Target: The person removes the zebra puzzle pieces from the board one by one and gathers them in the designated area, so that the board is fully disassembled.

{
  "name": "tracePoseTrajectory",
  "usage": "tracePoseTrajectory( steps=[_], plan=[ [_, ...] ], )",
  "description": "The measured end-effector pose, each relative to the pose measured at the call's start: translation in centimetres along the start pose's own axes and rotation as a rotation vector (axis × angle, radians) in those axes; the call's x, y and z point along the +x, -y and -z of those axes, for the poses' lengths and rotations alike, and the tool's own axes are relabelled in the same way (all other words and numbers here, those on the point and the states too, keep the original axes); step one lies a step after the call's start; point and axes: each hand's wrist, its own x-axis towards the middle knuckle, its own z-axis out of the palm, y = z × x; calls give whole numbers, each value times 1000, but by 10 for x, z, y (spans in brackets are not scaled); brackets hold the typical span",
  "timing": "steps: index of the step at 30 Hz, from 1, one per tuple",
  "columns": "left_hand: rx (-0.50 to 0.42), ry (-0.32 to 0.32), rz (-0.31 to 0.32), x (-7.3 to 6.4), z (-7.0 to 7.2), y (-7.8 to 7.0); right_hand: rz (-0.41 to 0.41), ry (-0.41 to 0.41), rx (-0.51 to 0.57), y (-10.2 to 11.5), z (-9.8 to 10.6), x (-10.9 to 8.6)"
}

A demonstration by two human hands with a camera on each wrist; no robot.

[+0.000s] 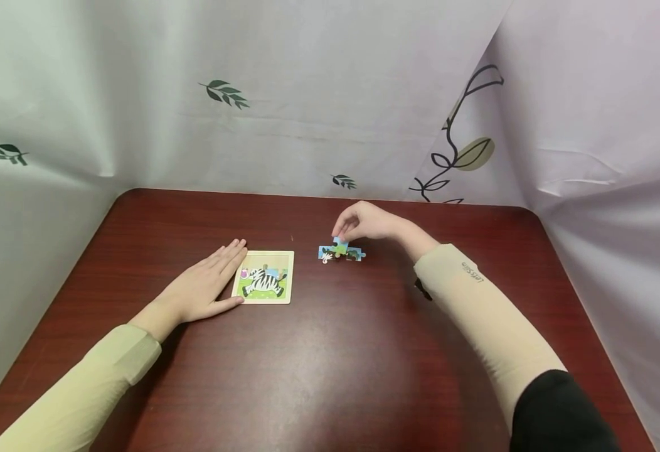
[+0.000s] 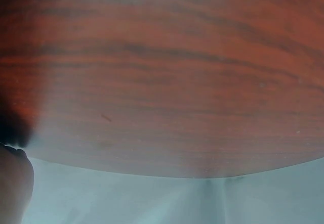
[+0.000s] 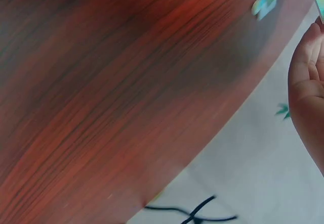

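A square zebra puzzle board (image 1: 289,276) with a pale rim lies on the table. My left hand (image 1: 202,289) rests along its left side, fingers straight, thumb at the lower left corner. To the right of the board, my right hand (image 1: 366,221) pinches a blue-and-green puzzle piece (image 1: 339,245) between thumb and fingers. That piece overlaps two loose puzzle pieces, one with black-and-white stripes (image 1: 326,253) and one dark green and blue (image 1: 356,254). In the right wrist view, the pinched piece (image 3: 319,0) shows at the upper right edge.
The dark red wooden table (image 1: 285,376) has rounded far corners. A pale curtain (image 1: 307,100) with leaf prints hangs behind it and along both sides. The left wrist view shows mostly bare wood grain and the curtain beyond the edge.
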Motion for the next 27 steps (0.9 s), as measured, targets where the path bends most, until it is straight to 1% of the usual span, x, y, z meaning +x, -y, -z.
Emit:
tracePoseTrajectory(
  steps=[8,13,19,27],
  plan=[
    [5,-11,-2,0,0,0,-75,-7,-5,-21,18,-28],
    [9,-9,-4,0,-1,1,-117,6,-11,-35,26,-40],
    [10,-15,-11,0,-2,2,-141,16,-21,-48,29,-52],
    [1,-13,-11,-1,0,0,-148,-13,-76,-55,28,-59]
  ],
)
